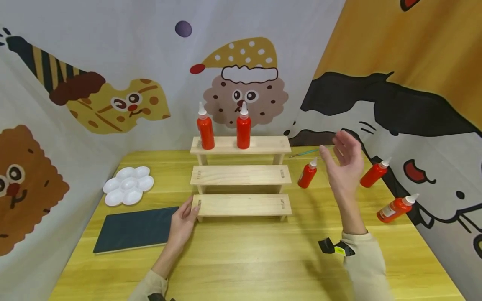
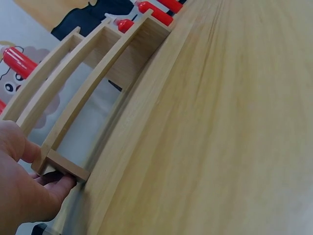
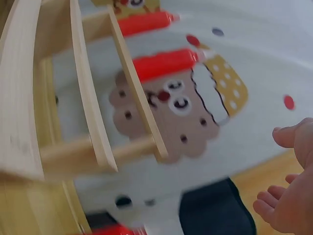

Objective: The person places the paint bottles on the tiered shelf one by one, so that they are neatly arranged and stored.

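Note:
A three-tier wooden stand point(image 1: 241, 205) is at the middle of the table. My left hand point(image 1: 183, 221) grips the left end of its lowest step, thumb over the board, as the left wrist view also shows. Two red bottles with white nozzle caps stand on the top step: a left bottle point(image 1: 206, 131) and a right bottle point(image 1: 243, 130). My right hand point(image 1: 347, 167) is raised in the air right of the stand, fingers spread and holding nothing. Nearest below it stands another red bottle point(image 1: 307, 174) on the table.
Two more red bottles, one upper point(image 1: 373, 175) and one lower point(image 1: 393, 210), are by the table's right edge. A thin brush point(image 1: 305, 153) lies behind. At left are a white flower-shaped palette point(image 1: 128, 185) and a dark flat board point(image 1: 135, 230). A printed curtain point(image 1: 150, 25) surrounds the table.

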### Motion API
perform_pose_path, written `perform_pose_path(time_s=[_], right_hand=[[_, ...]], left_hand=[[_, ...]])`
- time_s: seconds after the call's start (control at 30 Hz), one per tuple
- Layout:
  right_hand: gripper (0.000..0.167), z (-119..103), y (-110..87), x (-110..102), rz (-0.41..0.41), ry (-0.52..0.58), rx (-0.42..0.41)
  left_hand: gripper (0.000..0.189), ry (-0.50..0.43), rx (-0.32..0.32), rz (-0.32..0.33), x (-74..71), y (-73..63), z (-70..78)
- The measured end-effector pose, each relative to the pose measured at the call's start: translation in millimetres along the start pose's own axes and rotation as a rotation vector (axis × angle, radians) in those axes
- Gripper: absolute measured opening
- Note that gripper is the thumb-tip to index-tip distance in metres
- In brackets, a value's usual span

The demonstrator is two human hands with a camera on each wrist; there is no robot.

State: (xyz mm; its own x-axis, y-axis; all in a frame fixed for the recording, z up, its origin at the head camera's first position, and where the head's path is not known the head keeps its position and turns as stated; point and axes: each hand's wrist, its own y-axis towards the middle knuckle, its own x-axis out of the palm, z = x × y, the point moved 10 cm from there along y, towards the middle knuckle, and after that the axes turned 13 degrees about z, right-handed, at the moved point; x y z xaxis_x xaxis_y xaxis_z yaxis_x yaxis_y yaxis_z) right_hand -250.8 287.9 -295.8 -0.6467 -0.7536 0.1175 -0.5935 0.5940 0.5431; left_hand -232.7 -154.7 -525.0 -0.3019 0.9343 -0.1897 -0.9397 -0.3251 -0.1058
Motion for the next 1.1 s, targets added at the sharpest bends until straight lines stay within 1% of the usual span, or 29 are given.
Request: perform_pose_path(time_s=[0.17,0.27,0.33,0.43,0.57,0.67,0.73,0.83,0.9,1.0,1.1], right_hand=[[0.054,3.4,14.2,-45.6,0.098,-0.104,-0.013],[0.055,6.7,20.8,-70.4,0.145,-0.180,0.002],[0.056,10.8,23.7,-88.8,0.190,-0.236,0.026],[0.057,17.2,26.3,-119.4,0.273,-0.250,0.065],[0.057,21.8,29.5,-159.6,0.369,-0.313,0.070],[0.058,22.9,29.6,-186.3,0.426,-0.419,0.077],[0.060,25.1,27.6,-201.8,0.454,-0.468,0.099],[0.065,33.7,22.5,-220.9,0.470,-0.529,0.135],[0.068,46.0,20.1,-233.0,0.462,-0.562,0.169],[0.073,68.0,14.6,-246.3,0.440,-0.565,0.231],[0.076,90.1,7.6,-254.5,0.421,-0.557,0.303]], left_hand=[[0.058,-0.001,-0.010,-0.008,1.6,0.0,-1.4],[0.057,-0.001,-0.014,-0.007,2.3,-0.6,-1.8],[0.057,-0.002,-0.015,-0.006,3.0,-0.9,-1.8],[0.057,-0.006,-0.016,-0.007,4.7,-1.1,-1.7],[0.057,-0.011,-0.013,-0.008,5.8,-1.4,-2.0],[0.057,-0.008,-0.012,-0.005,5.2,-1.7,-2.3],[0.057,-0.007,-0.009,-0.004,4.8,-1.9,-2.1],[0.056,-0.002,-0.007,-0.005,4.3,-1.4,-2.0],[0.056,0.002,-0.007,-0.004,3.8,-0.4,-2.5],[0.057,0.012,-0.006,-0.001,1.9,1.4,-3.1],[0.058,0.021,-0.004,0.005,-0.6,2.5,-3.0]])
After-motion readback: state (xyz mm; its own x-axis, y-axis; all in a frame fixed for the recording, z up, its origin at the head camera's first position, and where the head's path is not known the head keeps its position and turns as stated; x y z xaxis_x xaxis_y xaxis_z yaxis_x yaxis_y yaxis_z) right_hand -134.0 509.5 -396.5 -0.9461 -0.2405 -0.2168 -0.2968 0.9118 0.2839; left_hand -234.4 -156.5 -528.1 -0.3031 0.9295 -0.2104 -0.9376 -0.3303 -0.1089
